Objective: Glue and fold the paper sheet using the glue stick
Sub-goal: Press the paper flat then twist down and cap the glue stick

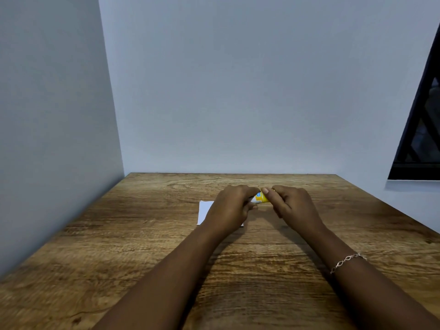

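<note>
Two bare forearms enter from the bottom edge of the frame and converge toward the centre; the right forearm carries a thin chain bracelet (348, 262) at lower right. Both hands meet on the glue stick (260, 197), a yellow tube held roughly horizontal just above centre frame. The left hand (229, 209) is curled closed around the tube's left end. The right hand (294, 206) is curled closed around the right end, thumb pressed on top. Only a short yellow section with a blue mark shows between the hands; whether the cap is on cannot be determined.

The paper sheet (205, 210), white, lies flat on the surface (119, 246) directly beneath the left hand. That hand and wrist obstruct most of the sheet, leaving its left portion and a small lower-right corner visible.

The wood-grain surface abuts plain pale walls (238, 91) at the rear and left. A dark-framed window (421, 144) occupies the right edge.
</note>
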